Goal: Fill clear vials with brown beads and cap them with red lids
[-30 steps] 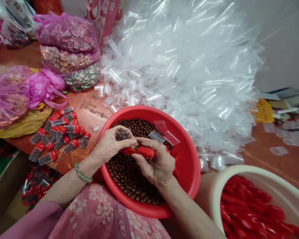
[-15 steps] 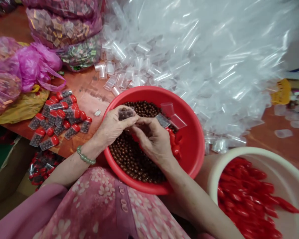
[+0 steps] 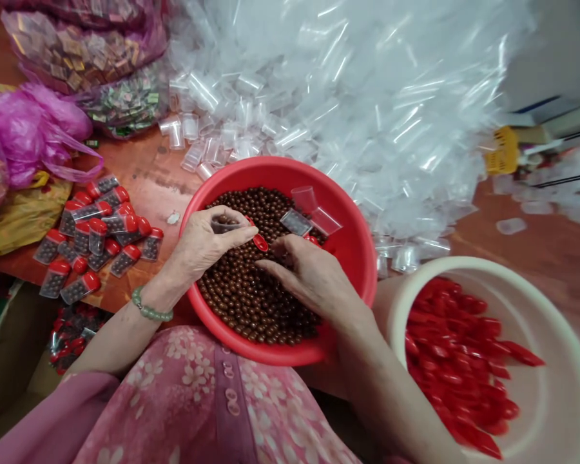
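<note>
My left hand is closed around a small clear plastic box with brown balls inside. At the box's right end, by my thumb tip, sits a red cap with an oval hollow facing up. Just right of it hovers my right hand, thumb and fingers apart with nothing visible between them. Both hands are over a red basin holding many loose brown balls. Clear empty boxes, a filled box and red caps partly behind my right hand lie on its far right side.
Red-capped filled boxes are piled on the table at left, near plastic bags. Behind the basin rises a large heap of clear boxes. A cream bucket of red caps stands at right; more filled boxes lie in a carton below.
My right hand has drawn slightly away from my left, and its fingers have parted. The red cap now shows at the end of the held box. The whole view has shifted.
</note>
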Demonstrator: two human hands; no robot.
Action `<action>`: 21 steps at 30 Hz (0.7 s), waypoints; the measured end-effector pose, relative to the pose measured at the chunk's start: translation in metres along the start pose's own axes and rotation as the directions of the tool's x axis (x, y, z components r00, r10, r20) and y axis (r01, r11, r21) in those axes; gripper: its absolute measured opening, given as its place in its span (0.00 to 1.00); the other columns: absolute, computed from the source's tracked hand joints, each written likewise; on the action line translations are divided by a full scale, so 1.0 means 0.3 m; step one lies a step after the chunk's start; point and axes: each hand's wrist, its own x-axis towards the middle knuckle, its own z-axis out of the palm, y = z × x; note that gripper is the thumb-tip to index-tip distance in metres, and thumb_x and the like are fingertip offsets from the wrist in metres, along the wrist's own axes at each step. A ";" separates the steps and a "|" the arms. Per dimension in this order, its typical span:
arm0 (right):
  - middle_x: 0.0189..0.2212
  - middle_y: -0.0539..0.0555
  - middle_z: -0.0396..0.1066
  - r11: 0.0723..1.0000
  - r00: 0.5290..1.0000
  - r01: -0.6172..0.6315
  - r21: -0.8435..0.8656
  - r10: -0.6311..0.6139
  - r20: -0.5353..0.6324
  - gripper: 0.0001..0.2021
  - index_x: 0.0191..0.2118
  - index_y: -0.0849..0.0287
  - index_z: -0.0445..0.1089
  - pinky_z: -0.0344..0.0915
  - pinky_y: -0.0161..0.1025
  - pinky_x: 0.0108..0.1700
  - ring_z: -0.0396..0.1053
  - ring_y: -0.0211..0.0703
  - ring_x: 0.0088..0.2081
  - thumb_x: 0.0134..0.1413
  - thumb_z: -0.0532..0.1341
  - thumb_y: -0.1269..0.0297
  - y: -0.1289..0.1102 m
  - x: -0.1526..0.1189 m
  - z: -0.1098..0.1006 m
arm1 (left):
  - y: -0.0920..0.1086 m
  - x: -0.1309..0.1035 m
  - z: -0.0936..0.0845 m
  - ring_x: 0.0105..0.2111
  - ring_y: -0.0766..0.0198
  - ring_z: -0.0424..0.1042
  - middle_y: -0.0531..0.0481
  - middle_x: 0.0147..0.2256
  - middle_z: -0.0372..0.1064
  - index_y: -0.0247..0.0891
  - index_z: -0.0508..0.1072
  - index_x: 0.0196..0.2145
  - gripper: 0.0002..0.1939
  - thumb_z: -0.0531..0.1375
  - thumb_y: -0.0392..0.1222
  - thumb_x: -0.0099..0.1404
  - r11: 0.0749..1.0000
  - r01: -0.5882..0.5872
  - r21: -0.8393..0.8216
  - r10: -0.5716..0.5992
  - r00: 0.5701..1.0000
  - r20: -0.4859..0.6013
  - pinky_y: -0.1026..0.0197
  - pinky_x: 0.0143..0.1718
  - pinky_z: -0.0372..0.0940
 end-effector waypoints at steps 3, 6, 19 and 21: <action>0.38 0.59 0.74 0.992 0.999 0.025 -0.124 -0.022 0.027 0.10 0.38 0.58 0.66 0.63 0.41 0.37 0.72 0.52 0.40 0.60 0.59 0.56 -0.003 0.075 -0.002 | 0.006 -0.001 0.005 0.28 0.70 0.68 0.55 0.26 0.70 0.35 0.74 0.28 0.09 0.69 0.41 0.53 0.999 0.020 -0.050 -0.022 0.999 -0.036 0.65 0.34 0.62; 0.40 0.61 0.75 0.983 0.993 0.037 -0.178 -0.015 0.120 0.09 0.40 0.59 0.67 0.62 0.40 0.37 0.73 0.52 0.41 0.61 0.58 0.59 -0.007 0.135 0.013 | 0.012 -0.004 0.008 0.29 0.69 0.71 0.54 0.27 0.72 0.36 0.76 0.32 0.09 0.68 0.40 0.53 0.997 0.050 -0.067 -0.052 0.998 -0.030 0.64 0.36 0.64; 0.35 0.53 0.78 0.639 0.989 0.057 0.767 0.067 -0.130 0.13 0.40 0.57 0.74 0.72 0.40 0.38 0.75 0.43 0.34 0.51 0.66 0.57 0.002 0.095 -0.012 | 0.005 -0.003 0.012 0.41 0.65 0.74 0.46 0.44 0.77 0.34 0.77 0.48 0.21 0.67 0.37 0.56 0.992 0.123 -0.030 -0.126 0.981 -0.144 0.59 0.50 0.65; 0.33 0.51 0.77 0.538 0.986 0.044 0.842 0.114 -0.124 0.13 0.40 0.56 0.75 0.72 0.39 0.37 0.75 0.41 0.32 0.49 0.68 0.56 -0.016 0.083 -0.016 | 0.005 -0.004 0.014 0.43 0.63 0.74 0.44 0.46 0.77 0.32 0.76 0.49 0.22 0.67 0.37 0.56 0.989 0.129 -0.070 -0.139 0.976 -0.169 0.58 0.52 0.64</action>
